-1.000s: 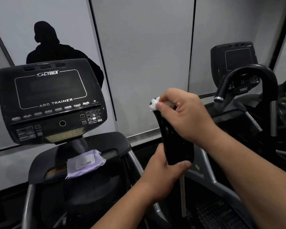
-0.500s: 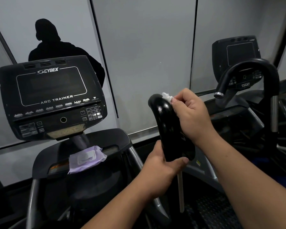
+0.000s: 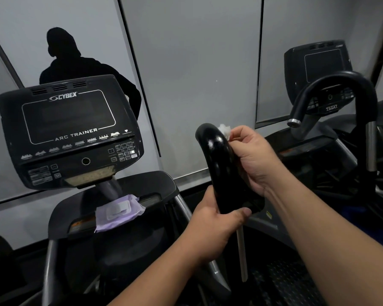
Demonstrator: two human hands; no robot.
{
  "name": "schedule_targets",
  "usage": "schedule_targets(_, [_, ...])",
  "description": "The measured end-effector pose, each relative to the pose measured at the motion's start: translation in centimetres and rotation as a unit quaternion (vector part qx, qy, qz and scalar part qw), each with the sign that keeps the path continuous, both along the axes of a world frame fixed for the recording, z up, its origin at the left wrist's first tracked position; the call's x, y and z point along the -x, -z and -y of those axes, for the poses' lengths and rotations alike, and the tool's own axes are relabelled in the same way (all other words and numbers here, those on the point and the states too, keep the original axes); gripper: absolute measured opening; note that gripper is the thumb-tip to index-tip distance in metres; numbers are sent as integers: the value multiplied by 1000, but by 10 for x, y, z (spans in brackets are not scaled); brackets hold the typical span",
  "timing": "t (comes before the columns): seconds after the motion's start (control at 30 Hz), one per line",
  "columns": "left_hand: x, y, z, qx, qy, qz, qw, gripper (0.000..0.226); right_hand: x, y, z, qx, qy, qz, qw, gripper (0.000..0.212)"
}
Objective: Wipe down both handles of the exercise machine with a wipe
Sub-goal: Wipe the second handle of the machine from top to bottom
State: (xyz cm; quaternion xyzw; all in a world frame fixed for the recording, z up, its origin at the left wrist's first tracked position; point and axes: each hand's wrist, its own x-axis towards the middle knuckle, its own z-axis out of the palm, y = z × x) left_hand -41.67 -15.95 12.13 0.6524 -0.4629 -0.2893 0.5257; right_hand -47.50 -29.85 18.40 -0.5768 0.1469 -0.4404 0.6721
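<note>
1. Centrally, a glossy black handle [image 3: 221, 168] is seen standing upright.
2. Its lower end is gripped by the left hand [image 3: 217, 219], fingers wrapped around it.
3. A crumpled white wipe [image 3: 224, 128] is pinched in the right hand [image 3: 252, 157] and pressed against the handle's top, at one o'clock.
4. A purple wipe packet [image 3: 117, 209] is seen at eight o'clock, below the console [image 3: 69, 131].

A glossy black handle [image 3: 219, 166] stands upright at the centre of the frame, curving over at its rounded top. A crumpled white wipe [image 3: 224, 129] presses against its upper right side. A second black looped handle [image 3: 341, 85] arches at upper right.
</note>
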Motion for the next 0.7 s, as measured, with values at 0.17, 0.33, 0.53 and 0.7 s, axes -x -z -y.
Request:
schedule_targets(0.17, [-1,0,1,-4,-2,6,1000,42,0,-3,3,-16,-2,11,1000,27])
schedule_targets(0.33, [0,2,1,2,6,4,1000,41,-3,4,-6,-1,-18,-63,998,21])
schedule_targets(0.53, [0,6,5,14,0,-2,1000,47,-1,7,-9,-89,-68,11,994,23])
schedule_targets(0.7, [-2,9,5,13,0,0,1000,46,-3,3,-8,-103,-82,9,991,23])
